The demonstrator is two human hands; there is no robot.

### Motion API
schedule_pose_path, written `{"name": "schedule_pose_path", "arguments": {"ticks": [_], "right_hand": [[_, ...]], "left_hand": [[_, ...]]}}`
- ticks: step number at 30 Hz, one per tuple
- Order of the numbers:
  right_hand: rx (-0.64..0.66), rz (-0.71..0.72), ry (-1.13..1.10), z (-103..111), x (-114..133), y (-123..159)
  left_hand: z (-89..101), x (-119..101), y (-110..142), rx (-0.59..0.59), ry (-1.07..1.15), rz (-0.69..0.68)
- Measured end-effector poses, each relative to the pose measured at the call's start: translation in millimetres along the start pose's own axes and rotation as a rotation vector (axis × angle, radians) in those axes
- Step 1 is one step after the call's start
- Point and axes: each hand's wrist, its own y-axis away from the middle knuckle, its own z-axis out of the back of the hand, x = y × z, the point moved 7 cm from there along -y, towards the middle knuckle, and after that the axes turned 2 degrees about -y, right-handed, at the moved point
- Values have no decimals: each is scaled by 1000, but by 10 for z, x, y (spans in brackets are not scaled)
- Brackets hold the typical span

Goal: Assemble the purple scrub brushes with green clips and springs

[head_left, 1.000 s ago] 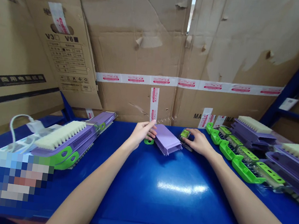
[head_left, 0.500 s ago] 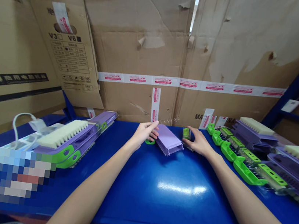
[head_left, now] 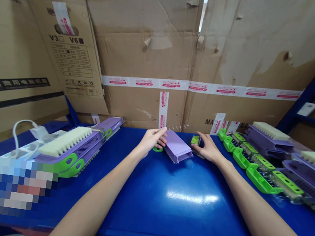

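Observation:
Near the back of the blue table, my left hand is closed on the left side of a purple hollow plastic housing. The housing's open rectangular end faces toward me and to the right. A bit of green plastic shows beneath the left fingers. To the right of the housing, my right hand has its thumb and fingers around a small green and clear plastic part, partly hidden by the fingers. A thin coiled wire spring shows behind the housing, against the cardboard.
Purple brush heads with pale bristles and green ends lie at the left beside a power strip with white cables. On the right are green handle pieces, green-topped clear parts and purple housings. Cardboard walls the back.
The camera view has shifted very slightly. Both hands stay in nearly the same places, with the purple housing and the green and clear part almost unmoved.

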Motion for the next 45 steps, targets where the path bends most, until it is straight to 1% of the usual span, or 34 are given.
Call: {"name": "schedule_pose_path", "arguments": {"ticks": [4, 8, 11, 14, 17, 20, 25, 31, 36, 39, 42, 45], "right_hand": [[-12, -6, 8, 16, 20, 14], [-100, 2, 11, 115, 79, 23], [-185, 80, -37, 203, 226, 41], [-254, 171, -94, 270, 428, 82], [-280, 233, -128, 300, 616, 132], [-300, 265, -159, 322, 739, 178], [-312, 277, -215, 343, 840, 223], [-324, 275, -274, 389, 926, 257], [-292, 263, -307, 341, 933, 255], [-285, 251, -311, 311, 960, 250], [-282, 226, -297, 283, 1021, 250], [-244, 276, -292, 233, 1144, 267]], "left_hand": [[-6, -10, 10, -2, -2, 3], [-9, -9, 6, 1, -1, -1], [-6, -3, -3, 3, 2, -5], [-1, -2, -7, 3, 4, -4], [11, -9, -11, -6, -9, -9], [30, -10, -16, -21, -21, -17], [20, -6, -15, -10, -7, -25], [-89, -16, 3, 58, 37, -46], [-167, 13, 26, 80, -3, -27], [-169, 1, 44, 76, -31, -12], [-135, -30, 47, 47, -30, -14], [-129, -59, 40, 48, -63, -50]]}}
